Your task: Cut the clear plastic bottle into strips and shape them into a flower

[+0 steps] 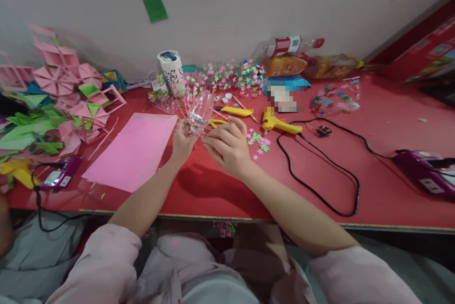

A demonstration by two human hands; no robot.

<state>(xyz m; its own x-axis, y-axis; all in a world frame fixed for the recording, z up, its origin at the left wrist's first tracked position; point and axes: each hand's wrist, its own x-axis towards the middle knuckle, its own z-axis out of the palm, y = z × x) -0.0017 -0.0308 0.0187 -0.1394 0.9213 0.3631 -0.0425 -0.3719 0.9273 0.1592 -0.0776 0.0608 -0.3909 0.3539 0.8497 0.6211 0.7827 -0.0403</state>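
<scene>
Nearest the viewer, both forearms are reaching out from pale pink sleeves over the red table (199, 190). The left hand (183, 140) is gripping the lower end of a clear plastic bottle piece (201, 110), fingers curled closed around it. The right hand (227, 145) is pressing against the same piece from its 4 o'clock side, fingers bent together on it; whether they are pinching anything small cannot be told. The bottle piece is being held just above the table, tilted away toward 12 o'clock.

At 9 o'clock from the hands a pink paper sheet (133, 152) is lying flat. At 3 o'clock, loose paper stars (259, 142) are scattered, and beyond them a yellow glue gun (279, 124) is trailing a black cord (320, 185). Farther off, toward 11 o'clock, a white cup (171, 70) is standing near the wall.
</scene>
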